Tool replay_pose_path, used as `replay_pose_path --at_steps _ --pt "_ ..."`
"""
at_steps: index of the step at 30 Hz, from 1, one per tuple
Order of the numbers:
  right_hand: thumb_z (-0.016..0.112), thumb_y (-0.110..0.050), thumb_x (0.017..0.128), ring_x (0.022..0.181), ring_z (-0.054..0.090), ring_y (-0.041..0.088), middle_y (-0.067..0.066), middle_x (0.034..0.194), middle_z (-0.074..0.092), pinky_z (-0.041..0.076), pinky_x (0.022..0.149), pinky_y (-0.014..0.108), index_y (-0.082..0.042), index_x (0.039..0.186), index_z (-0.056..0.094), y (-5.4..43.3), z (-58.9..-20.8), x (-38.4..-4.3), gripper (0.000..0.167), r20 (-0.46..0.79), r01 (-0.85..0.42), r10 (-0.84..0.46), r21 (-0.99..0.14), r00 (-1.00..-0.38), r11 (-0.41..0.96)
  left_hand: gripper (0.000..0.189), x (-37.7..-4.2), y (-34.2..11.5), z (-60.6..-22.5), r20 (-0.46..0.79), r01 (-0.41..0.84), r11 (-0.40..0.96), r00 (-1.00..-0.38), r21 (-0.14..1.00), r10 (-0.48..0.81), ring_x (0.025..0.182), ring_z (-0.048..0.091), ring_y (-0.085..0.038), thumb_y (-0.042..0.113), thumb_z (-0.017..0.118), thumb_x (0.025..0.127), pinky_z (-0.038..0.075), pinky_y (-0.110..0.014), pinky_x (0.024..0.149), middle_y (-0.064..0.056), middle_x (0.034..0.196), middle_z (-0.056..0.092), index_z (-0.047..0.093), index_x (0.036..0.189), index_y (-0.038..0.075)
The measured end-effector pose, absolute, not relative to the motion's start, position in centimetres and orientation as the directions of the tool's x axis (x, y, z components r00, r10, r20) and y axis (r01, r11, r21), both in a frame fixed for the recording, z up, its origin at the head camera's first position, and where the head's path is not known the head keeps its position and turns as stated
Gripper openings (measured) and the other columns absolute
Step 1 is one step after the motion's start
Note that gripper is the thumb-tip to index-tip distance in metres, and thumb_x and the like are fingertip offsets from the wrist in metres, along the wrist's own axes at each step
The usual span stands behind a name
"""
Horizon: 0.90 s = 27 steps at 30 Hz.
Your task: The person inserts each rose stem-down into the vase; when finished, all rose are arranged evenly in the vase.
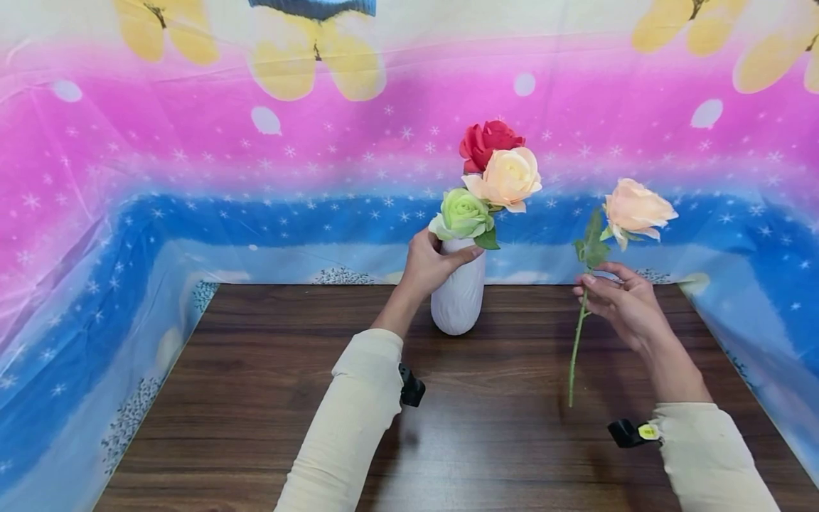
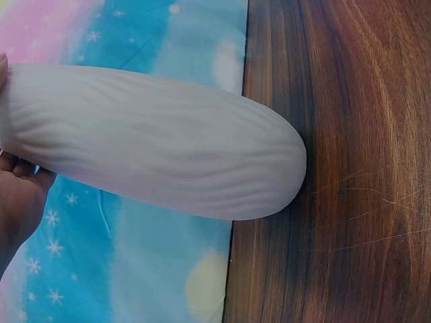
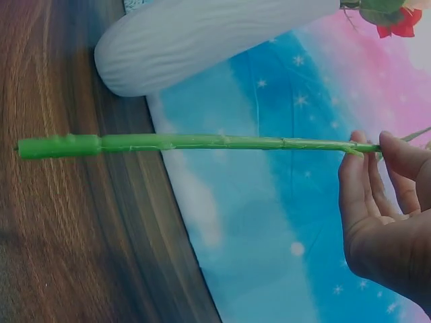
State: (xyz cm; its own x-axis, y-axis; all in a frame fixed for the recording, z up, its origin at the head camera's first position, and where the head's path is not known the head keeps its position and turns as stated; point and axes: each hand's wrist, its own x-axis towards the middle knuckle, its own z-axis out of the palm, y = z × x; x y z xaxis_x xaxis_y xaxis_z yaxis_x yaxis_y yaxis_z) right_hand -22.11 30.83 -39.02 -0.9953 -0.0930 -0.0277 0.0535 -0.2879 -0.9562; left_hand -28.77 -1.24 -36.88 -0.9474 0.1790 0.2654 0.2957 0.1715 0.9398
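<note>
A white ribbed vase (image 1: 458, 291) stands upright toward the table's back edge. My left hand (image 1: 427, 264) grips it near the top, thumb across the front; in the left wrist view only part of that hand (image 2: 20, 202) shows beside the vase (image 2: 161, 141). Out of the vase rise a red rose (image 1: 489, 142), a cream rose (image 1: 510, 178) and a green rose (image 1: 463, 215). To the right, a pale peach rose (image 1: 638, 208) is held up by my right hand (image 1: 623, 302), which pinches its stem below the leaves. The stem's lower end (image 3: 60, 146) hangs free, apart from the vase.
A dark wooden table (image 1: 512, 427) lies under both hands. Behind it and along its sides hangs a pink and blue cloth (image 1: 358, 156) with butterflies and snowflakes. Black wrist cameras (image 1: 411, 387) sit at both sleeves.
</note>
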Motion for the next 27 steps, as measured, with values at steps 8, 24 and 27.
replay_pose_path --at_steps 8,24,27 --pt "0.067 -0.003 0.096 0.079 0.076 0.010 -0.004 0.090 0.079 0.062 0.070 0.025 -0.020 0.103 0.071 29.9 -38.5 -22.1 0.019 -0.036 0.054 -0.072 -0.960 -0.997 -0.276 0.047 -28.8 -1.3 -36.9 0.272 0.303 0.171 -0.945 0.938 0.180 0.120 0.066 -0.022 0.021 0.083 0.085 0.057 -0.041 0.098 -0.007 0.124 0.069 0.061 0.126 0.013" --pt "0.074 -0.006 0.092 0.071 0.074 0.008 -0.006 0.082 0.077 0.061 0.060 0.023 -0.015 0.092 0.070 25.7 -35.0 -22.3 0.010 0.107 -0.109 0.022 -0.965 -0.994 -0.239 0.047 -28.8 -1.3 -36.9 0.282 0.314 0.177 -0.942 0.933 0.183 0.122 0.065 -0.023 0.020 0.083 0.085 0.057 -0.042 0.099 -0.008 0.125 0.069 0.061 0.127 0.012" --pt "0.072 -0.003 0.092 0.070 0.074 0.009 -0.005 0.080 0.077 0.061 0.059 0.024 -0.014 0.090 0.070 25.2 -34.1 -22.2 0.011 0.148 -0.150 0.028 -0.949 -0.989 -0.276 0.048 -28.8 -1.3 -36.9 0.276 0.308 0.177 -0.944 0.935 0.183 0.121 0.066 -0.024 0.020 0.083 0.085 0.057 -0.042 0.099 -0.008 0.125 0.069 0.061 0.126 0.011"
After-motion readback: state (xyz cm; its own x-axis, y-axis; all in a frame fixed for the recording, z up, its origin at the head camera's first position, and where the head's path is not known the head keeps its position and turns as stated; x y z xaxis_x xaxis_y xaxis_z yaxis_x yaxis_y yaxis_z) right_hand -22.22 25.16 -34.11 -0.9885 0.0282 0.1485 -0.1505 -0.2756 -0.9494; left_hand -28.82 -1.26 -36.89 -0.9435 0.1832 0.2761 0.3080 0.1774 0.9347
